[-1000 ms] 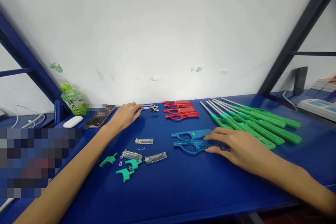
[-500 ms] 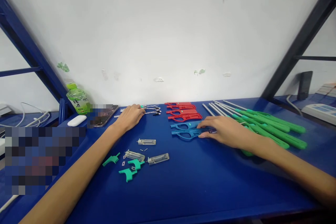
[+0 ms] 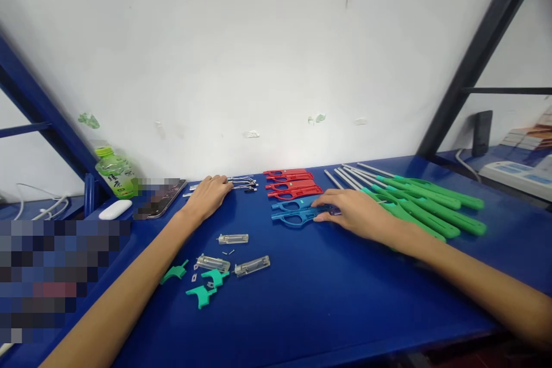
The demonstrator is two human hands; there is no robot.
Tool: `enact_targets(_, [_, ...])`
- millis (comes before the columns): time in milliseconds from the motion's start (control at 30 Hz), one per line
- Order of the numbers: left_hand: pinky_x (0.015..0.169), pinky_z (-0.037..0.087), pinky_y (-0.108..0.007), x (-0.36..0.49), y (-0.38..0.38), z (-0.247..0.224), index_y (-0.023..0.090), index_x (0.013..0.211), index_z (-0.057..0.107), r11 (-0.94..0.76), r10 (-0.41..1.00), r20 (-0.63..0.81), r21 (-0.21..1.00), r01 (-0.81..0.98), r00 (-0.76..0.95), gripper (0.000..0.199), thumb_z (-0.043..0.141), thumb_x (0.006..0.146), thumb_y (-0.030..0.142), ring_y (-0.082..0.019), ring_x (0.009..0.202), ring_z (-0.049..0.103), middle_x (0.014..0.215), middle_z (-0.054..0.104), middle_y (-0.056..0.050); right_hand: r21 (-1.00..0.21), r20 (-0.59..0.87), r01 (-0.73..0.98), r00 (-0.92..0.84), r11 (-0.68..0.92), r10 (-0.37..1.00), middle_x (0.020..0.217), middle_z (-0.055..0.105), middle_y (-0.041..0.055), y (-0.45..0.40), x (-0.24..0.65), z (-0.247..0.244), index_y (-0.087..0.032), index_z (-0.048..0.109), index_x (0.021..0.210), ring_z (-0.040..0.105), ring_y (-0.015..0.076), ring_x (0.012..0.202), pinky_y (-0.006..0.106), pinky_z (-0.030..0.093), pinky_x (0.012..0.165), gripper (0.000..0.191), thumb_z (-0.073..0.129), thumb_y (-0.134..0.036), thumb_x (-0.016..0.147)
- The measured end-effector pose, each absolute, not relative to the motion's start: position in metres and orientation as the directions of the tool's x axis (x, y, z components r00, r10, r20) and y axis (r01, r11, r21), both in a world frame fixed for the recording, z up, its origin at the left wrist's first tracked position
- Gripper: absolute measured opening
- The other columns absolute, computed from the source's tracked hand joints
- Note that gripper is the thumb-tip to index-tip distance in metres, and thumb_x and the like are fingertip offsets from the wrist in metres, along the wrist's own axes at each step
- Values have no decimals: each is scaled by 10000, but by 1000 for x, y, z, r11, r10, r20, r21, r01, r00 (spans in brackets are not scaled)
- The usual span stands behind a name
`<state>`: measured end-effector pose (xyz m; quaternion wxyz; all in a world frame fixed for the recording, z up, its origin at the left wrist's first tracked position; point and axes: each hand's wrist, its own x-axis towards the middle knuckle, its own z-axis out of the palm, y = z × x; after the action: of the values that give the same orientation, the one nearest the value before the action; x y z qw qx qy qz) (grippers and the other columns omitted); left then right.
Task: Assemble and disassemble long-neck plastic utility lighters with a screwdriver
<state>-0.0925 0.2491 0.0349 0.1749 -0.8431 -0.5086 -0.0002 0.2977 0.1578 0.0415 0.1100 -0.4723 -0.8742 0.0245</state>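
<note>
My left hand (image 3: 210, 195) rests palm down at the back of the blue table, its fingers curled over a row of thin wired parts (image 3: 245, 184) with white leads. What lies under those fingers is hidden. Thumb and forefinger of my right hand (image 3: 349, 210) close around the right end of the blue plastic lighter shells (image 3: 293, 217); a dark purplish piece shows between them. Behind these lie red lighter shells (image 3: 295, 188). Green lighters (image 3: 431, 207) with long metal tubes are fanned out beside and beyond my right hand.
Clear fuel tanks (image 3: 252, 265), green triggers (image 3: 201, 295) and tiny metal bits lie nearer me at left. A phone (image 3: 166, 198), a white case (image 3: 115, 210) and a green drink bottle (image 3: 116, 173) stand along the left. A white wall (image 3: 241, 69) closes off the back.
The view has shifted a little, so everything appears slightly further left. Both hands keep nearly the same places over the same parts.
</note>
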Motion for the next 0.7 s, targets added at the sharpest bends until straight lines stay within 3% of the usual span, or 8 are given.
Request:
enact_targets(133, [971, 620, -486, -95, 250, 36, 191, 1344, 661, -416, 860, 183, -288, 862, 476, 364, 707, 1047, 396, -261, 1149, 708, 1359, 682, -106, -134, 217, 862, -456, 489, 863, 1222, 774, 74, 158, 304, 53, -209, 748, 1246, 737, 240, 1102, 442, 592, 973, 365, 658, -511, 1062])
enact_targets(267, [974, 619, -489, -99, 245, 43, 188, 1342, 662, -400, 860, 214, -282, 872, 464, 364, 707, 1047, 396, -263, 1150, 709, 1354, 684, -106, -63, 258, 971, -209, 233, 943, 1150, 768, 70, 163, 329, 67, -194, 735, 1200, 738, 230, 1022, 447, 603, 937, 360, 605, -510, 1089])
enact_targets(367, [974, 619, -493, -102, 240, 49, 188, 1356, 654, -379, 857, 256, -275, 884, 447, 377, 708, 1046, 396, -266, 1153, 708, 1357, 682, -107, 7, 194, 996, -86, 86, 977, 1199, 743, 80, 166, 345, 66, -180, 703, 1249, 737, 229, 1017, 453, 625, 907, 344, 668, -467, 1063])
enact_targets(533, [978, 618, -494, -105, 236, 54, 191, 1362, 652, -355, 850, 307, -266, 896, 428, 378, 704, 1048, 395, -266, 1157, 707, 1364, 679, -108, 84, 78, 994, -81, 75, 994, 1312, 712, 100, 166, 342, 52, -188, 683, 1313, 725, 249, 1101, 473, 625, 942, 353, 694, -424, 1051])
enact_targets(700, [977, 617, -489, -108, 235, 57, 191, 1338, 664, -365, 837, 331, -259, 894, 437, 355, 704, 1049, 393, -262, 1152, 707, 1354, 684, -105, 69, 78, 995, -82, 76, 994, 1339, 701, 106, 165, 330, 46, -189, 675, 1335, 721, 255, 1118, 477, 625, 950, 359, 700, -406, 1050])
